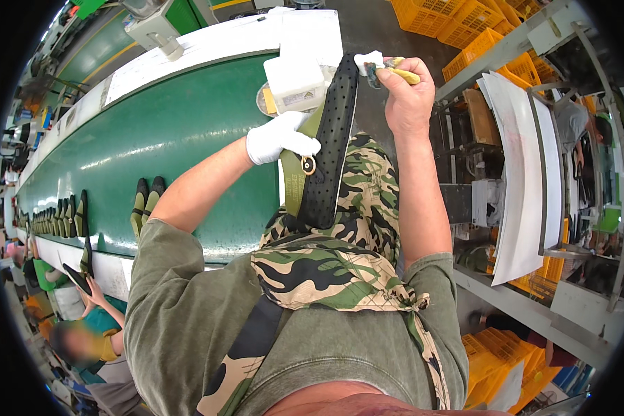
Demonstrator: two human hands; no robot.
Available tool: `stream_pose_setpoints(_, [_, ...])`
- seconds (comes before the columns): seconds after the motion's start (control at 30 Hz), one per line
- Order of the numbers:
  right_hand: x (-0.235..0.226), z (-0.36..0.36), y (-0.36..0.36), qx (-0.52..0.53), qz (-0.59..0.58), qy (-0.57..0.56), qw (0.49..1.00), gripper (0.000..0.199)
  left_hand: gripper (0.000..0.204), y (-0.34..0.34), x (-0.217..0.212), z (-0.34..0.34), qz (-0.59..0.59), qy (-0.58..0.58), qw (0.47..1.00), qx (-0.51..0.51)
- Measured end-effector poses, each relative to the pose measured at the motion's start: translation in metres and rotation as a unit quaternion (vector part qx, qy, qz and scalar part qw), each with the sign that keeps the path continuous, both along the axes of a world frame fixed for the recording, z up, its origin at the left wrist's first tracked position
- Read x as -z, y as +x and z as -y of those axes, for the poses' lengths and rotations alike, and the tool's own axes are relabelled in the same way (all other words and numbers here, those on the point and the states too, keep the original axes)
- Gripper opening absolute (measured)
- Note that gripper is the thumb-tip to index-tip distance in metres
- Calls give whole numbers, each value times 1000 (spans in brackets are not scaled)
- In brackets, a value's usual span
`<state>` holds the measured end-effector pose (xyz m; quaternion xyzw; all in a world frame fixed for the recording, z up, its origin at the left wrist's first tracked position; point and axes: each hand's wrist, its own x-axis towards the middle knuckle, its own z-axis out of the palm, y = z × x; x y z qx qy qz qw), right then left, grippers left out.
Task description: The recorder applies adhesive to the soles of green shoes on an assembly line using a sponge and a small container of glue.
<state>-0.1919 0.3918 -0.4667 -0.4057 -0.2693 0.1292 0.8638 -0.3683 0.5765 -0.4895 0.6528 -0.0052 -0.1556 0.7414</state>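
Shoe (pixel 326 149), black and dotted, looks light and bendy to us at frame centre; our gloved left hand (pixel 279 139) clamps its side, right hand (pixel 408 97) pinches a brush (pixel 395 69)

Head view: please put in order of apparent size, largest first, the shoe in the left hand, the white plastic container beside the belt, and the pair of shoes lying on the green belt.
1. The shoe, black and olive, held by the gloved left hand.
2. The white plastic container.
3. The pair of shoes on the green belt.

The held shoe is nearer the camera, so its lead may be exaggerated.
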Motion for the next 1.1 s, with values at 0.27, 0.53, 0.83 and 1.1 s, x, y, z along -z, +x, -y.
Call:
stream_pose_setpoints(0.27, [26,27,-27,-62,-19,-41,997,23,54,13,13,11,-93,-167,978,-84])
stream_pose_setpoints(0.53, [43,76,-53,-137,-4,-117,984,27,58,34,21,23,-74,-222,961,-146])
stream_pose_setpoints(0.83, [61,143,-77,-78,14,-130,988,30,46,63,28,52,-96,-234,957,-145])
stream_pose_setpoints(1.1, [63,181,-81,11,20,-81,996,29,52,101,27,91,-48,-186,973,-126])
